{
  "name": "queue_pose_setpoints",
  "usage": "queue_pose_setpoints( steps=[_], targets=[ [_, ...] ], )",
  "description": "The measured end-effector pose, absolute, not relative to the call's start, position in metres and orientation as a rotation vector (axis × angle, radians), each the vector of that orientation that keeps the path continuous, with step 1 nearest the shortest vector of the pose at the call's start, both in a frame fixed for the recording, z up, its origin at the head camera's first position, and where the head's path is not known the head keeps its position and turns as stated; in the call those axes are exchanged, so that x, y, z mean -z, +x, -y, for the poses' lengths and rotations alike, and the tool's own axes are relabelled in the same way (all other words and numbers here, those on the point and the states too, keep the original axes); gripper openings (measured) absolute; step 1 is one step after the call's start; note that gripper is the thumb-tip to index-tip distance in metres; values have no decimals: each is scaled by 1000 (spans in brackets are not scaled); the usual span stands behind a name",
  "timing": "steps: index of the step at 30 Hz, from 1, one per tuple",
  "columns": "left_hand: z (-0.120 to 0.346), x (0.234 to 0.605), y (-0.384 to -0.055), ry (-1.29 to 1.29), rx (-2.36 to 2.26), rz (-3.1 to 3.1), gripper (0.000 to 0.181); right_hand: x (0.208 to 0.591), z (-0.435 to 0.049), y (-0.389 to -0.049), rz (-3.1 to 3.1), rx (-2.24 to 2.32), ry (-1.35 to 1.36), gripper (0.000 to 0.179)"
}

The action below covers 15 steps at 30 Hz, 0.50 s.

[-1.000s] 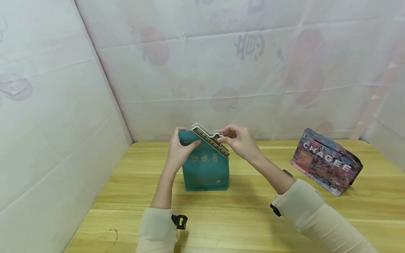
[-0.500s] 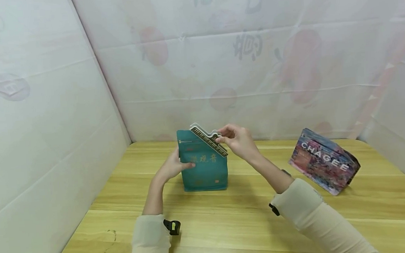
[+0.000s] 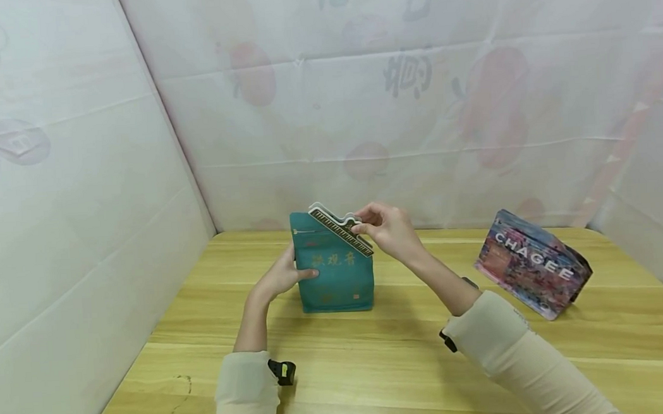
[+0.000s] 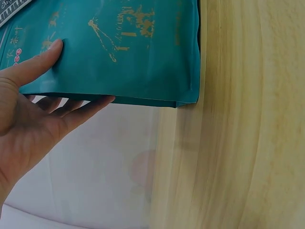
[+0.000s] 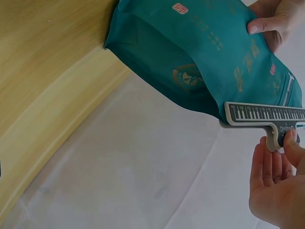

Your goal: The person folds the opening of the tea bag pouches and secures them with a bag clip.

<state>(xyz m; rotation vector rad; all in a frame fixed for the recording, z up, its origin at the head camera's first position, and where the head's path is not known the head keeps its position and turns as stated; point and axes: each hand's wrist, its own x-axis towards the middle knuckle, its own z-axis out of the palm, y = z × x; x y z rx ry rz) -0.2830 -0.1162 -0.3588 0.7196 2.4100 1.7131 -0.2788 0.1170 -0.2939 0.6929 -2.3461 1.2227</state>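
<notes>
A teal tea bag (image 3: 336, 289) with gold Chinese characters stands upright on the table. My left hand (image 3: 281, 273) holds its left side, thumb on the front face and fingers behind, as the left wrist view also shows. Across the bag's top right corner sits a slanted piano-keyboard bag clip (image 3: 340, 230). The thumb and fingers of my right hand (image 3: 391, 234) pinch the clip's handle. Seen from the right wrist, the clip (image 5: 262, 113) lies over the bag's edge near the top. A zip strip shows along the bag's upper left.
A colourful CHAGEE bag (image 3: 531, 264) stands tilted on the right part of the wooden table (image 3: 364, 369). Pale printed cloth walls (image 3: 315, 125) rise behind the table and at both sides.
My left hand has left the bag's top left corner and moved down to its left side, uncovering the top edge. The right hand and the clip stay nearly in place.
</notes>
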Motion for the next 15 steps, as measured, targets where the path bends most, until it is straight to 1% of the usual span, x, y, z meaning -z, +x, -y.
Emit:
queue_pose_setpoints(
  steps=[4,9,15],
  targets=[
    [116,359,-284,712,-1713,-2411,81,293,-117,-278,2370,-1220,689,19],
    [116,360,-284,693,-1702,-2424,79,292,-119,-276,2446,-1274,664,27],
    [118,360,-281,718,-1686,-2404,82,295,-130,-275,2564,-1407,713,54]
  ],
)
